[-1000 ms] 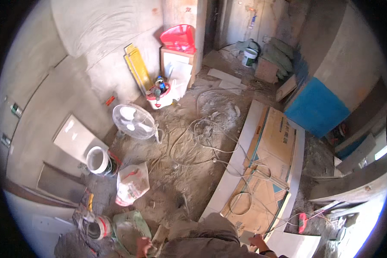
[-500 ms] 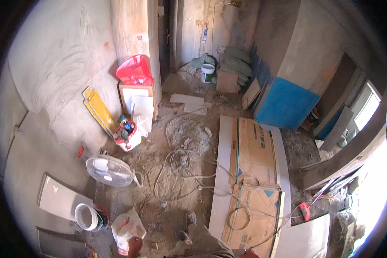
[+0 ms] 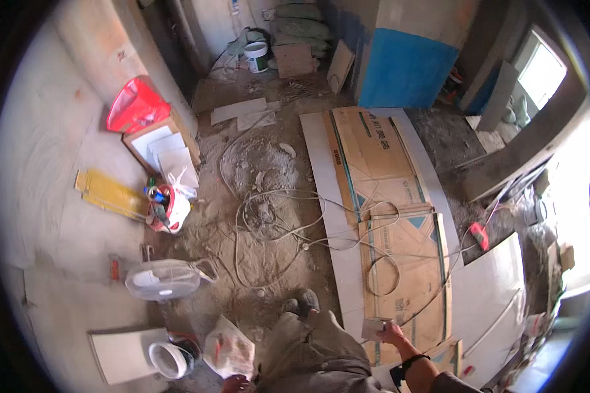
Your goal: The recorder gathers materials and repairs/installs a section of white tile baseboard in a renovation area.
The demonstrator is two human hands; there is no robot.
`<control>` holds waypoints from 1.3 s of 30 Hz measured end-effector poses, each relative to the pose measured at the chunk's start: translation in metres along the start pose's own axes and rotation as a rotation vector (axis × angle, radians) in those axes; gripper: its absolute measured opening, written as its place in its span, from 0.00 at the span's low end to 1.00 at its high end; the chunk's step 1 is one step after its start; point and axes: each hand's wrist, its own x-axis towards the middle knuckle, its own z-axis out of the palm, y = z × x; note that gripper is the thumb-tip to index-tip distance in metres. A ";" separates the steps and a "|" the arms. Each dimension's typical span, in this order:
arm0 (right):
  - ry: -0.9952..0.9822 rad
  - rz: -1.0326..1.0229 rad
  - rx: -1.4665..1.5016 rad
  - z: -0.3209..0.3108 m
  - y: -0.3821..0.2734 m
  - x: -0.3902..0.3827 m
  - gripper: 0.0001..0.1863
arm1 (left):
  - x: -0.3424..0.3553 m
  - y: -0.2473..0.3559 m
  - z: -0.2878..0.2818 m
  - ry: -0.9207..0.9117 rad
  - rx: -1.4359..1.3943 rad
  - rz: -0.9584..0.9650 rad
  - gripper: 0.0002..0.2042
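Observation:
My right hand is closed on the edge of a small flat grey rectangular piece; its exact kind does not show. I hold it above the large cardboard sheets spread over pale boards at my right. A dark band circles my right wrist. Down at the lower edge, my left hand is partly cut off, dark, right by the near rim of a white bag. Whether its fingers grip the bag cannot be made out.
Loops of cable lie across the dusty floor and the cardboard. At left are a fan, a white bucket and a bucket of tools. A red tool lies at right. Filled sacks are stacked far off.
My view has tilted down and turned to the right. My right hand has come from the lower edge into sight, holding the grey piece. My left hand stays beside the bag.

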 end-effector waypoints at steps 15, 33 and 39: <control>0.476 0.425 0.540 0.164 0.105 -0.172 0.23 | 0.232 0.122 0.227 0.358 1.199 -0.018 0.11; 0.386 0.673 1.154 0.187 0.268 -0.169 0.30 | 0.514 -0.034 0.518 -0.132 2.179 -0.125 0.07; 0.760 0.619 1.372 0.098 0.397 -0.180 0.26 | 0.590 -0.129 0.626 0.157 2.078 -0.131 0.06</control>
